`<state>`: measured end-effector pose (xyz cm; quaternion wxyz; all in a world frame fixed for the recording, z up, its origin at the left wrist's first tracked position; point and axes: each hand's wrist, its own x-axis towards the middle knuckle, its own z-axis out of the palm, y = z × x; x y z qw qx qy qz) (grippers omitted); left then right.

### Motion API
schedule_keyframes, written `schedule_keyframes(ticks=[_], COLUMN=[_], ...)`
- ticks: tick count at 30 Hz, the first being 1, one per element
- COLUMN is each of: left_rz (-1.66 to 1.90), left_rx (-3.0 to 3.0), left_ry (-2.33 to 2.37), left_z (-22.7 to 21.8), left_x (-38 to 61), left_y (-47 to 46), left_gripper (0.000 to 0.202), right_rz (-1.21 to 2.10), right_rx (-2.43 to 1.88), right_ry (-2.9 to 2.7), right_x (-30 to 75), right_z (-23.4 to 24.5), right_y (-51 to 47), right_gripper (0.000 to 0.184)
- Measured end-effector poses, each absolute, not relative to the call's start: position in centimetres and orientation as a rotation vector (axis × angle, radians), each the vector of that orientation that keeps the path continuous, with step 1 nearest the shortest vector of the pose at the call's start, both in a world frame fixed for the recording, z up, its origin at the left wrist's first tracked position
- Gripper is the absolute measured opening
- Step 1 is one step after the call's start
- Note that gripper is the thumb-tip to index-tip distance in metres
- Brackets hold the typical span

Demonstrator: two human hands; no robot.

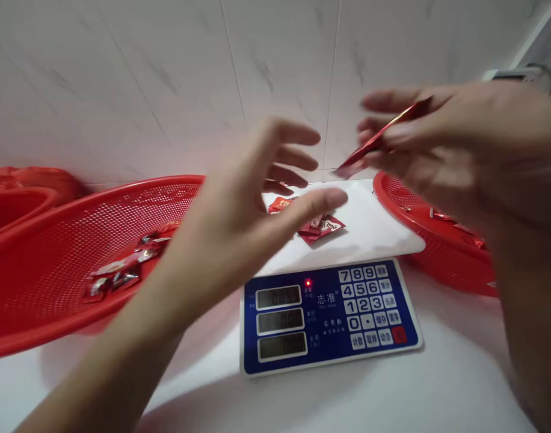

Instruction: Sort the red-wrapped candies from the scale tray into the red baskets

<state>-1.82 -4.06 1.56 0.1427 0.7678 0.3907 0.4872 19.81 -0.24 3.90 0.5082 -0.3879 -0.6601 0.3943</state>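
Observation:
My right hand [456, 144] is raised at the upper right, its fingers pinching a thin red packet [384, 137] seen edge-on. Spread open and holding nothing, my left hand [257, 198] hovers over the white pan of a weighing scale [375, 231]. A few red sachets [323, 227] lie on that pan, partly hidden by my left fingers. The scale's blue panel [332, 313] faces me with three displays, a keypad and a lit red dot.
A large red mesh basket [45, 264] on the left holds several red and silver sachets [122, 270]. Another red basket [438, 234] with a few sachets sits right of the scale. A further red basket [18, 198] is at far left. White tiled wall behind.

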Motion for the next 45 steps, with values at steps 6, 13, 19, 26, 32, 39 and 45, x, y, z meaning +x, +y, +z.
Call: schedule_keyframes(ticks=[6,13,19,26,32,39,45], left_rz=[1.332,1.336,1.213,0.966,1.178,1.141,1.109], left_rx=[2.254,2.437,2.323,2.283,2.260,2.291,2.297], left_ry=[1.234,1.488,1.674,1.804,1.722,1.714,1.723], left_z=[0.1,0.4,0.8,0.8,1.9,1.6,1.6], left_x=[-1.3,-2.0,-2.9,-3.9,-4.0,-4.1,-4.1], left_y=[-2.6,-2.2,-1.6,-0.9,-1.9,-1.8,-1.7], left_gripper=[0.010,0.012,0.019,0.021,0.017,0.016,0.017], right_rz=[1.145,0.810,0.634,0.423,0.376,0.421,0.436], right_rx=[-0.584,-0.877,-1.047,-1.165,-1.088,-1.146,-1.159], right_ry=[-1.699,-1.871,-1.803,-1.604,-1.603,-1.589,-1.594], right_x=[17.2,18.7,19.7,22.0,22.9,21.9,21.4], right_z=[1.6,1.0,2.2,3.5,3.7,3.8,3.8], right_y=[0.4,3.1,2.6,2.2,2.4,1.8,1.5], right_gripper=[0.005,0.023,0.026,0.020,0.016,0.016,0.014])
